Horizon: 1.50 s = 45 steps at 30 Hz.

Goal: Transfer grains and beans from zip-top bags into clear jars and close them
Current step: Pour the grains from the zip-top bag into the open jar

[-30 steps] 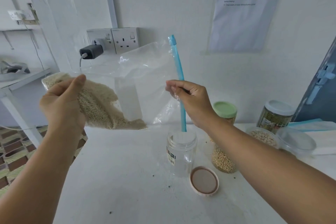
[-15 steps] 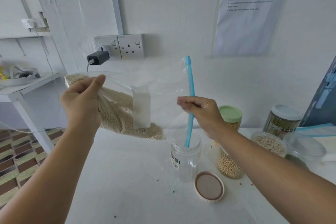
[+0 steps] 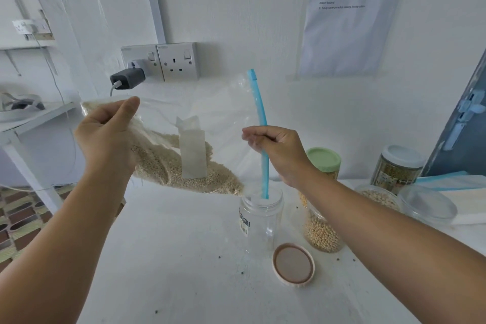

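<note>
While a clear zip-top bag point(image 3: 223, 113) of pale grain point(image 3: 168, 166) is held tilted above the white desk point(image 3: 171, 258), its closed bottom end is gripped by the left hand point(image 3: 105, 137), whose fingers are curled round the plastic with the thumb laid on top. The blue zip strip point(image 3: 259, 110) at the bag's mouth is pinched by the right hand point(image 3: 278, 150); the lower end of the strip is seen dipping into the mouth of an open, empty clear jar point(image 3: 260, 221) standing on the desk. The grain is gathered along the lower edge of the bag, its leading edge lying just beside the jar's rim. A white label point(image 3: 193, 150) is seen on the bag. The jar's lid point(image 3: 293, 263), pinkish with a cream rim, is laid flat on the desk just in front of the jar. Behind the right forearm a jar with a green lid point(image 3: 324, 159) is seen partly filled with beans. Further right are placed a white-lidded jar point(image 3: 395, 168) of darker contents, a low tub of pale beans point(image 3: 378, 197) and a clear round lid point(image 3: 427, 205). On the wall a double socket point(image 3: 168, 62) with a dark charger point(image 3: 127, 79) and a printed sheet point(image 3: 349, 13) are shown.
</note>
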Available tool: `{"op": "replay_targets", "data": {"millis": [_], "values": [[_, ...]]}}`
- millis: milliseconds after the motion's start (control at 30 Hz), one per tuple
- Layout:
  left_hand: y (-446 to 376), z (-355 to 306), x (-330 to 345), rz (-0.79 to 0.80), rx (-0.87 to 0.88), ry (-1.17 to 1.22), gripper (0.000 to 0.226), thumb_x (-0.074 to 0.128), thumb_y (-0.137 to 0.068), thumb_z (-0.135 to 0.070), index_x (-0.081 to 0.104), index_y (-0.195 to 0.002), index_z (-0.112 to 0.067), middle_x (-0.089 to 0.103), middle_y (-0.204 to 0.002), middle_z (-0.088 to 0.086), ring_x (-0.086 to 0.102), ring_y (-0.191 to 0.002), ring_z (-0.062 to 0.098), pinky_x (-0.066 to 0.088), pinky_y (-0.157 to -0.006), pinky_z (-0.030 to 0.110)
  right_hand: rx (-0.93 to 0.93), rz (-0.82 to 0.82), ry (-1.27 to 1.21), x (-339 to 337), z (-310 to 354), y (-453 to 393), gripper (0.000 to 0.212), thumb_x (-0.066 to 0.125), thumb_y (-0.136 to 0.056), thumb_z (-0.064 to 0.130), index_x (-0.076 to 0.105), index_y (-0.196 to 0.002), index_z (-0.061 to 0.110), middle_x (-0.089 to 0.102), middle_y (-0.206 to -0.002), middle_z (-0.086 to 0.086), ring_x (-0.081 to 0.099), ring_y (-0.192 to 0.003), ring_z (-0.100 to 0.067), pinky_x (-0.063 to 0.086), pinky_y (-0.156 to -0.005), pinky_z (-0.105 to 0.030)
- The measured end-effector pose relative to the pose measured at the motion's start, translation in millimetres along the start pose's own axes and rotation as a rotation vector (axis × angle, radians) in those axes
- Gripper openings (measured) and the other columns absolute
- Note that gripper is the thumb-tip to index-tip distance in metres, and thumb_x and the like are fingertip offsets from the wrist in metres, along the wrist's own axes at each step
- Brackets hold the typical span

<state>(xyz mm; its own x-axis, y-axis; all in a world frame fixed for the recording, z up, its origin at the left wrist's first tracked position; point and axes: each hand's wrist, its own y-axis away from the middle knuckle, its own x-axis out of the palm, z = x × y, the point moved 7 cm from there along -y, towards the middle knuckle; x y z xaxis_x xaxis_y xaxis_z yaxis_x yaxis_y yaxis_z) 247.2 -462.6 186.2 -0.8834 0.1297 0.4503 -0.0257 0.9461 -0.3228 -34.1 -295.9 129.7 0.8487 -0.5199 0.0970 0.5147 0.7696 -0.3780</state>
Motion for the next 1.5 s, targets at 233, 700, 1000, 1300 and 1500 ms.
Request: {"op": "replay_targets", "data": {"millis": [233, 700, 1000, 1300, 1500], "values": [[-14, -3, -6, 0.004, 0.006, 0.014, 0.021, 0.095, -0.075, -0.019, 0.078, -0.065, -0.025, 0.075, -0.077, -0.008, 0.070, -0.082, 0.014, 0.061, -0.092, 0.030, 0.050, 0.016, -0.113, 7, -4, -4, 0.027, 0.057, -0.100, -0.009, 0.080, -0.102, 0.006, 0.078, -0.104, -0.017, 0.074, -0.109, -0.027, 0.058, -0.099, -0.036], [-20, -18, -6, 0.034, 0.028, 0.022, 0.020, 0.094, -0.076, -0.019, 0.078, -0.066, -0.024, 0.075, -0.079, -0.005, 0.070, -0.081, 0.015, 0.060, -0.098, 0.039, 0.028, 0.015, -0.123, 15, -3, -8, 0.024, 0.059, -0.100, -0.005, 0.080, -0.102, 0.008, 0.078, -0.104, -0.014, 0.074, -0.107, -0.026, 0.058, -0.100, -0.036], [-15, -27, 9, 0.105, 0.078, 0.050, 0.023, 0.091, -0.080, -0.016, 0.077, -0.064, -0.024, 0.074, -0.075, -0.007, 0.068, -0.077, 0.014, 0.058, -0.093, 0.037, 0.033, 0.001, -0.150, 8, -3, -3, 0.027, 0.059, -0.100, -0.007, 0.081, -0.101, 0.010, 0.079, -0.105, -0.014, 0.074, -0.108, -0.027, 0.058, -0.100, -0.036], [-10, -40, 24, 0.171, 0.123, 0.054, 0.029, 0.087, -0.084, -0.012, 0.078, -0.060, -0.025, 0.074, -0.069, -0.011, 0.068, -0.071, 0.008, 0.058, -0.091, 0.033, 0.034, -0.007, -0.169, 8, -3, 2, 0.025, 0.060, -0.100, -0.006, 0.080, -0.103, 0.008, 0.079, -0.106, -0.013, 0.073, -0.110, -0.027, 0.058, -0.100, -0.035], [-14, -38, 24, 0.177, 0.129, 0.053, 0.027, 0.089, -0.082, -0.014, 0.078, -0.060, -0.026, 0.074, -0.071, -0.010, 0.069, -0.076, 0.011, 0.058, -0.090, 0.033, 0.032, -0.009, -0.161, 6, -6, 7, 0.025, 0.059, -0.100, -0.007, 0.080, -0.104, 0.007, 0.078, -0.108, -0.013, 0.074, -0.109, -0.025, 0.058, -0.100, -0.035]]}}
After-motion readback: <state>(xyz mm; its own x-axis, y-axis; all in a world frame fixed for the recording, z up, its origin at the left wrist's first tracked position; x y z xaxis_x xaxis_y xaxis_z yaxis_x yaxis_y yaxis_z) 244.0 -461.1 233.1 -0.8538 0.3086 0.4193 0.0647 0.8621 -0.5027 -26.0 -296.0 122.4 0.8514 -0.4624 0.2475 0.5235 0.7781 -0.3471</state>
